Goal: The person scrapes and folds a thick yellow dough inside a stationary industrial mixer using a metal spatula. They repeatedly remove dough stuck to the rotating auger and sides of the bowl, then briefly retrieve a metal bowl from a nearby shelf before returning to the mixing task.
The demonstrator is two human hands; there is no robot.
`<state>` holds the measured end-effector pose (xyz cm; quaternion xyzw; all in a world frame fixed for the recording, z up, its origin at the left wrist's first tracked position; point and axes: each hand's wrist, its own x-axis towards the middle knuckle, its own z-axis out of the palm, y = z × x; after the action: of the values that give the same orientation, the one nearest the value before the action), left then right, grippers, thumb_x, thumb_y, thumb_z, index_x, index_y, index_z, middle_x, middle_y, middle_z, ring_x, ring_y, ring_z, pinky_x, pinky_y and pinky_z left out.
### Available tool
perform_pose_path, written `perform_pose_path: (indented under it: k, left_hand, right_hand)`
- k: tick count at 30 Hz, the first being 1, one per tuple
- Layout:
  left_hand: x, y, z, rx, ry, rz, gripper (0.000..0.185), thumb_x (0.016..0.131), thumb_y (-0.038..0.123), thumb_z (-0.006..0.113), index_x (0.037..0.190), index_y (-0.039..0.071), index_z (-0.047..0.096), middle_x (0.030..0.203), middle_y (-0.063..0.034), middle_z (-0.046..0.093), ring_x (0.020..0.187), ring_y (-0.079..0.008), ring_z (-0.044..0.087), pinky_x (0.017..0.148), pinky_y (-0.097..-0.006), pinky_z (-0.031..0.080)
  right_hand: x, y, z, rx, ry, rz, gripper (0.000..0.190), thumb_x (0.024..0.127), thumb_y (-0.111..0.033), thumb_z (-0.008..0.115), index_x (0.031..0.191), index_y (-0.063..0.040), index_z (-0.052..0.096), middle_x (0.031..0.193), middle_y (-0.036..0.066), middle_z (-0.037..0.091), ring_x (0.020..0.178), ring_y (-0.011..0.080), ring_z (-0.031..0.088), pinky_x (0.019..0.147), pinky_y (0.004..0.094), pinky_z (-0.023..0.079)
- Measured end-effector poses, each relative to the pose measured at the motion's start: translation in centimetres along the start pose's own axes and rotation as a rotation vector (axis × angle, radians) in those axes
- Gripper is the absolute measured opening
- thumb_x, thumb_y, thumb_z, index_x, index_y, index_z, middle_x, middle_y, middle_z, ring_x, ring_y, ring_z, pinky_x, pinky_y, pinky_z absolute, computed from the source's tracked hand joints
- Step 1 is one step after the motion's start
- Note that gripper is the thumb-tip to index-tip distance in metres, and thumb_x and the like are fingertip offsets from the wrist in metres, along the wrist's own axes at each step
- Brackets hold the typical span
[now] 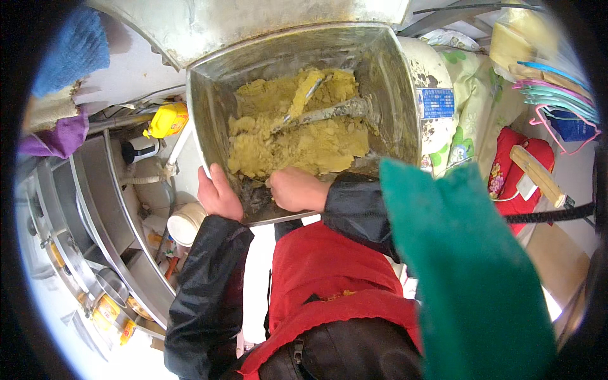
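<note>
Before me stands the metal tub of a dough mixer (304, 39), tilted so that its inside faces me. Crumbly yellow dough (327, 142) lies in it, around a metal mixing arm (332, 111) that is partly coated with it. My left hand (219, 192) rests on the tub's left front edge, fingers pointing up and nothing visible held. My right hand (297, 189) is curled inside the front of the tub, at the lower edge of the dough; whether its fingers hold anything is hidden. Both sleeves are black.
A teal cloth (475, 266) hangs close to the camera and covers the lower right. At left are metal shelves (121, 190), a yellow bottle (167, 119) and a white bucket (186, 223). At right are a red cushion (541, 154) and several clothes hangers (555, 95).
</note>
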<state>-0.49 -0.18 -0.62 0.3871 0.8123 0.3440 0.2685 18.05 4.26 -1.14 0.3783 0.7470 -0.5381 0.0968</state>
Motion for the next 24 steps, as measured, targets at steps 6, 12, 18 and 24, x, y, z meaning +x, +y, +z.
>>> perform_pose_path:
  k: [6, 12, 18, 24]
  left_hand:
    - [-0.2, 0.3, 0.0, 0.049, 0.017, 0.014, 0.046, 0.108, 0.032, 0.044, 0.113, -0.012, 0.057, 0.091, -0.0311, 0.066, 0.085, -0.0489, 0.061, 0.077, -0.048, 0.048]
    - [0.0, 0.3, -0.1, 0.038, 0.033, 0.072, 0.046, 0.108, 0.032, 0.044, 0.111, -0.012, 0.057, 0.087, -0.0308, 0.064, 0.08, -0.0475, 0.061, 0.075, -0.0487, 0.047]
    - [-0.1, 0.1, -0.3, 0.007, -0.02, -0.015, 0.053, 0.109, 0.037, 0.043, 0.126, -0.012, 0.054, 0.107, -0.027, 0.067, 0.096, -0.0382, 0.064, 0.088, -0.0425, 0.048]
    - [-0.6, 0.2, -0.6, 0.048, -0.034, -0.083, 0.066, 0.109, 0.043, 0.042, 0.138, -0.016, 0.049, 0.128, -0.0315, 0.063, 0.119, -0.0399, 0.059, 0.104, -0.0408, 0.043]
  right_hand:
    - [0.5, 1.2, 0.5, 0.143, -0.007, 0.0, 0.022, 0.088, -0.013, 0.058, 0.1, -0.004, 0.074, 0.089, 0.029, 0.069, 0.087, 0.0446, 0.069, 0.08, 0.0533, 0.054]
    - [1.5, 1.1, -0.2, 0.078, -0.053, -0.03, 0.019, 0.088, -0.013, 0.059, 0.094, 0.001, 0.07, 0.088, 0.031, 0.067, 0.086, 0.0466, 0.068, 0.078, 0.0536, 0.053]
    - [0.5, -0.3, -0.4, 0.369, 0.059, 0.048, 0.021, 0.088, -0.015, 0.059, 0.091, 0.001, 0.071, 0.087, 0.029, 0.068, 0.082, 0.0453, 0.068, 0.075, 0.0511, 0.053]
    - [-2.2, -0.5, -1.6, 0.709, -0.01, 0.076, 0.036, 0.1, -0.018, 0.056, 0.129, -0.001, 0.067, 0.075, 0.015, 0.069, 0.067, 0.0153, 0.062, 0.066, 0.0356, 0.052]
